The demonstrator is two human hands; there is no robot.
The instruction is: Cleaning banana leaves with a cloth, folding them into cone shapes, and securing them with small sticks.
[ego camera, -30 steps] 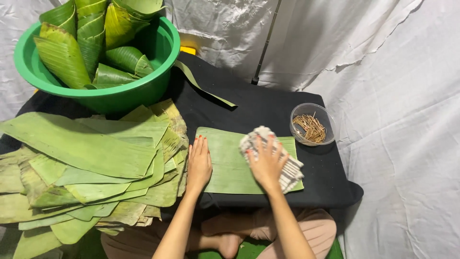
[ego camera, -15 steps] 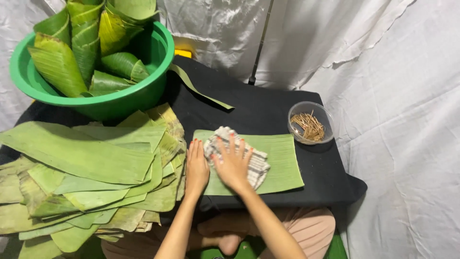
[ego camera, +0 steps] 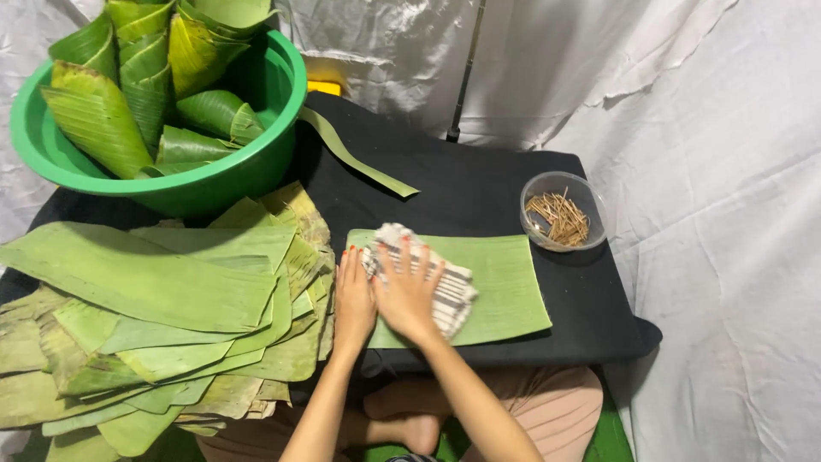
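1. Right hand pressed flat, fingers spread, on a crumpled white cloth with dark stripes; not clenched, bearing down on the cloth rather than gripping it.
2. Left hand released and flat, touching the near-left edge of the rectangular green banana leaf piece, apparently to pin it against sliding.
3. Leaf lying flat on the black-covered worktop directly under both hands, long axis running left to right, far end stretching away past the right hand.
4. Cloth over the leaf's left part, under the right palm.
5. Left of the left hand, just beside it: loose stack of cut green leaf sheets.
6. Beyond, upper left: round green plastic basin holding rolled leaves.
7. Right of the right hand, apart: small clear bowl of thin brown sticks.
8. Narrow leaf strip lying ahead of the hands.
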